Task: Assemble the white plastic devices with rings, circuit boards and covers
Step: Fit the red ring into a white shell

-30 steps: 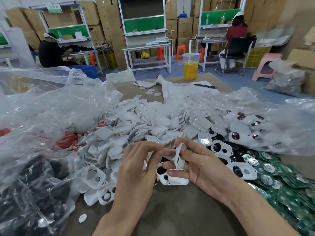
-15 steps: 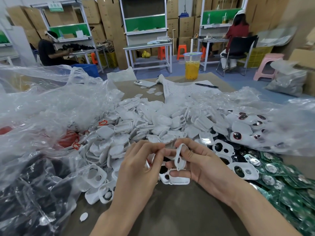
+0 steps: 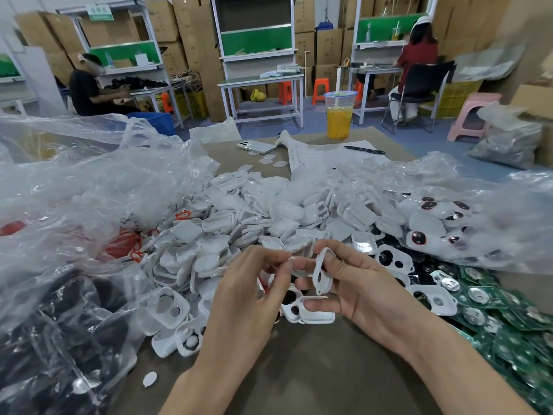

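right hand [image 3: 365, 295] pinches the white shell [image 3: 322, 272] edge-on over the pile [image 3: 269, 217]; left hand [image 3: 254, 290] pinches a tiny bit, maybe a ring [image 3: 289, 259]; seat it squarely before pressing

The brown table [image 3: 314, 369] is mostly covered. A heap of white plastic shells [image 3: 254, 223] sprawls across its middle, flanked by crumpled clear plastic bags [image 3: 74, 190] on both sides, and green circuit boards [image 3: 508, 324] crowd the right edge. At the far end sit a phone [image 3: 256, 147] face down, a printed sheet of paper [image 3: 329, 158] with a pen [image 3: 363, 150] on it, and a cup [image 3: 339, 118] of yellow drink. One small white oval piece [image 3: 149, 379] lies alone at the near left.
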The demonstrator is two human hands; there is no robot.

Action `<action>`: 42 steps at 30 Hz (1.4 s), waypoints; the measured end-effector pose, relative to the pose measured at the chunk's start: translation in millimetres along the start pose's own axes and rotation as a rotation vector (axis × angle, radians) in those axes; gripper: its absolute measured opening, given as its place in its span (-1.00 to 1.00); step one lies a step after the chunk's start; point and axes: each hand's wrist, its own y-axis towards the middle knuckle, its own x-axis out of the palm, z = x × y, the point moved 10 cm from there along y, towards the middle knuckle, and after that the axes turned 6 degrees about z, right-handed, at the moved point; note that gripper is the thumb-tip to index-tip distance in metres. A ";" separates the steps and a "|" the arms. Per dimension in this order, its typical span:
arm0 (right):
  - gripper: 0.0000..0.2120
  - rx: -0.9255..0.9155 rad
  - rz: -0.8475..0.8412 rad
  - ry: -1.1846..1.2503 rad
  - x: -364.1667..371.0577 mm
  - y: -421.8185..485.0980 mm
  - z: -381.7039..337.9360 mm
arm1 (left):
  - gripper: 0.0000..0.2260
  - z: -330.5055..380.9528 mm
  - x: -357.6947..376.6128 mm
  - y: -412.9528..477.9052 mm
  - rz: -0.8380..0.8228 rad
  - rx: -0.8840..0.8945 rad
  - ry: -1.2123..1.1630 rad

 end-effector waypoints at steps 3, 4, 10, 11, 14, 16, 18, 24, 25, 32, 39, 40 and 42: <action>-0.83 0.010 -0.027 0.016 1.9 -1.4 0.2 | -0.91 2.8 0.4 -0.3 -0.001 0.010 -0.041; -0.83 0.009 -0.034 0.016 2.3 -1.8 0.1 | -0.88 2.3 0.7 0.0 -0.004 0.006 -0.058; -0.84 0.011 -0.035 0.021 1.2 -0.2 2.2 | -0.93 -10.5 4.8 -1.2 -0.033 -0.078 -0.058; -0.84 0.009 -0.037 0.018 1.3 -0.1 1.9 | -0.93 -11.9 4.7 -1.5 -0.030 -0.088 -0.045; -0.82 0.003 -0.049 0.023 2.1 -0.1 0.4 | -0.91 -13.9 3.6 -1.8 -0.025 -0.100 -0.014; -0.81 0.002 -0.051 0.023 2.7 -0.3 0.0 | -0.91 -13.9 4.4 -1.6 -0.038 -0.097 -0.005; -0.82 0.001 -0.045 0.017 2.6 -0.2 0.1 | -0.93 -12.0 5.5 -1.0 -0.053 -0.072 0.033; -0.82 -0.008 -0.025 0.018 2.2 0.0 -1.5 | -0.89 -9.8 2.9 0.3 -0.038 -0.046 0.080; -0.82 0.001 -0.031 0.017 3.3 -0.2 -0.1 | -0.89 -9.1 2.0 0.3 -0.029 -0.048 0.063; -0.82 0.020 -0.037 -0.010 6.9 -1.5 2.2 | -0.89 2.4 -2.1 1.1 0.027 0.016 0.032; -0.83 0.021 -0.035 -0.017 5.7 -2.2 1.7 | -0.89 -1.1 -1.8 0.1 0.040 -0.035 -0.056; -0.83 0.020 -0.029 -0.019 4.9 -2.2 1.7 | -0.90 -0.4 -1.6 -0.5 0.038 -0.030 -0.048; -0.82 0.015 -0.027 -0.025 4.2 -2.0 1.9 | -0.90 3.1 -1.5 -0.5 0.031 0.008 -0.010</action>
